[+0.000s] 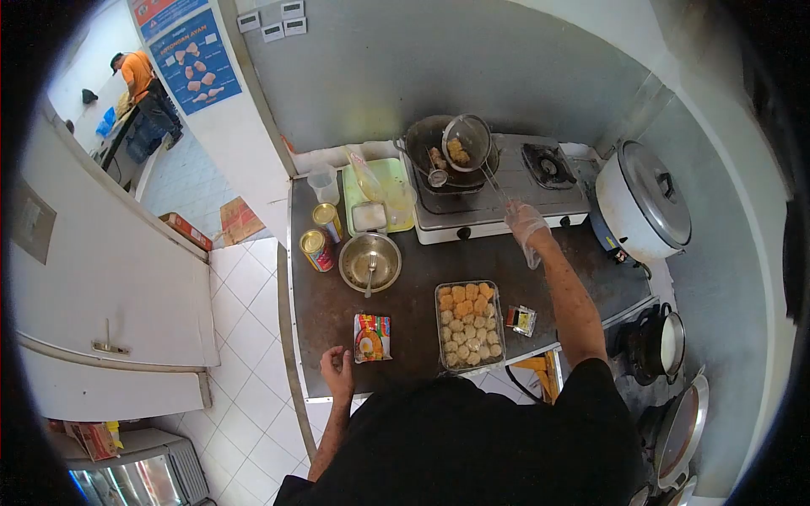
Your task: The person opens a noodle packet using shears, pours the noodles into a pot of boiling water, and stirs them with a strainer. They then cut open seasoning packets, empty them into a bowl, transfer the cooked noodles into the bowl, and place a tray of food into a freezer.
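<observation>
Right hand: the right hand (526, 226), in a clear plastic glove (533, 249), is right of the upper centre; its grip is closed on the handle of the wire strainer (474, 131).
Strainer: upper centre of the frame, its basket over the wok (418, 135), with golden fried pieces (458, 152) inside.
Wok: on the left side of the gas stove (525, 196), with browned pieces (435, 158) in it (partly hidden by the strainer); the right burner (548, 165) is bare.
Left hand: the left hand (337, 369) is at the near edge of the tabletop (413, 316), lower centre-left, fingers loosely curled, grip relaxed and holding nothing visible.
Noodle packet: the printed noodle packet (372, 338) lies just right of the left hand, apart from it.
Coated balls: at the lower centre, rows of coated balls (462, 331) fill a clear container (438, 314), the upper ones more orange; small sachets (521, 320) lie beside it on the right.
Steel bowl: the steel bowl (348, 274), left of centre, has a fork (371, 266) in it; two cans (316, 250) stand to its left.
Green tray: above the bowl, the green tray (396, 171) bears a plastic bag (363, 174) and a white-filled box (369, 217).
Big pot: the lidded white pot (629, 215) stands at the right of the frame.
Doorway: a person in an orange top (137, 74) bends over a counter, upper left.
</observation>
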`<state>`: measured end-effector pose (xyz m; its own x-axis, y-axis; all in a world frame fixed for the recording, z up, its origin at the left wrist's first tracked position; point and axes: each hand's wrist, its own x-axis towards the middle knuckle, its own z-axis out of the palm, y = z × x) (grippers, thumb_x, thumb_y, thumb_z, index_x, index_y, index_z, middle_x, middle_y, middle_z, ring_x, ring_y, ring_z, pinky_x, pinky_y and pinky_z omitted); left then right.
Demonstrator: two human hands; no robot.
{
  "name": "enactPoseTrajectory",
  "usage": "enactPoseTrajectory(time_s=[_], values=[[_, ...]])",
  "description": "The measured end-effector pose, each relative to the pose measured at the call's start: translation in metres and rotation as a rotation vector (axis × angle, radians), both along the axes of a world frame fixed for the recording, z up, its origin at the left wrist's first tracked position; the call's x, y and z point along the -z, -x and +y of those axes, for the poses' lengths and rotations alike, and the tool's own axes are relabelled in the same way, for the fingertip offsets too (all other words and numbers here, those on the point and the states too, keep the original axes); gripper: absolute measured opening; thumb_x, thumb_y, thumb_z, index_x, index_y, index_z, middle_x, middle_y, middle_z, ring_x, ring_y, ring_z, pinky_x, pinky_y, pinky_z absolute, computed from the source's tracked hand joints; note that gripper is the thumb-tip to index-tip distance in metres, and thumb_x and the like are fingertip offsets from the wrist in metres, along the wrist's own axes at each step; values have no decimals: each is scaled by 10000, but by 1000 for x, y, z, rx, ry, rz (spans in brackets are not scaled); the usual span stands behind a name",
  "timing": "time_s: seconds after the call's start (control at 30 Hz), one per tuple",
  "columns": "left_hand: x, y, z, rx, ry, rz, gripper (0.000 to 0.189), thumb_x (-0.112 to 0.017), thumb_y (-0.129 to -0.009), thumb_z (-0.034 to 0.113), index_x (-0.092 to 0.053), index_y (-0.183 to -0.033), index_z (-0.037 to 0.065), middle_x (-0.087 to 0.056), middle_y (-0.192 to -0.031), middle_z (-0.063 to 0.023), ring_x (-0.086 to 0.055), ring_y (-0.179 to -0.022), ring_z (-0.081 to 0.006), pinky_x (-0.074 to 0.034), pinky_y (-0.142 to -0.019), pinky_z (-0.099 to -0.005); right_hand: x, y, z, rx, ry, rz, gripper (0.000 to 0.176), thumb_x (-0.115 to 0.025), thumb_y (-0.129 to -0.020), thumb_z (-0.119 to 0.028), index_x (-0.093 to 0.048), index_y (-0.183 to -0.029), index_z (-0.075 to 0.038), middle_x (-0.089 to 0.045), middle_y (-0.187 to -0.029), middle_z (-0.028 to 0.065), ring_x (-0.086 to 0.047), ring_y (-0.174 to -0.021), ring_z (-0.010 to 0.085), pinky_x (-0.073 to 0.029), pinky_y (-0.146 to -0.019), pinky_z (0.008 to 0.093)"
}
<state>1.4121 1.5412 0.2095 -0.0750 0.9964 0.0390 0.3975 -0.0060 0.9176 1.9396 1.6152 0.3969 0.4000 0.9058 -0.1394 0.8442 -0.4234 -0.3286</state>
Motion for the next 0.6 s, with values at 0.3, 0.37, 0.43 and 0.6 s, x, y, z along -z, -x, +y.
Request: enactPoseTrajectory(time_s=[0.3,0.37,0.43,0.6], values=[[-1,-6,3,59,-59,94,237,-673,-856,188,-619,-1027,33,-624,-994,-88,-587,-895,-184,-471,-717,-298,-49,56,-13,66,303,-290,431,-325,-991,-237,-496,-1254,59,-634,-1047,268,-599,-1054,397,-474,-885,466],[-9,-7,2,59,-97,107,222,-670,-853,176,-625,-1018,33,-629,-994,-87,-587,-895,-192,-470,-714,-302,-54,59,-13,248,224,-129,409,-329,-986,-211,-524,-1224,57,-635,-1049,270,-607,-1037,399,-467,-896,464],[-6,-6,1,36,-73,102,216,-669,-853,169,-627,-1015,32,-632,-987,-86,-587,-895,-193,-469,-711,-300,-42,53,-11,229,180,-144,393,-360,-976,-204,-539,-1212,53,-629,-1062,274,-607,-1041,387,-461,-907,455],[-5,-4,-1,7,14,42,198,-680,-829,131,-630,-998,39,-634,-982,-105,-573,-929,-252,-449,-791,-349,-6,11,-9,-471,201,-659,358,-478,-910,-190,-578,-1175,30,-624,-1072,269,-607,-1025,365,-461,-890,411]])
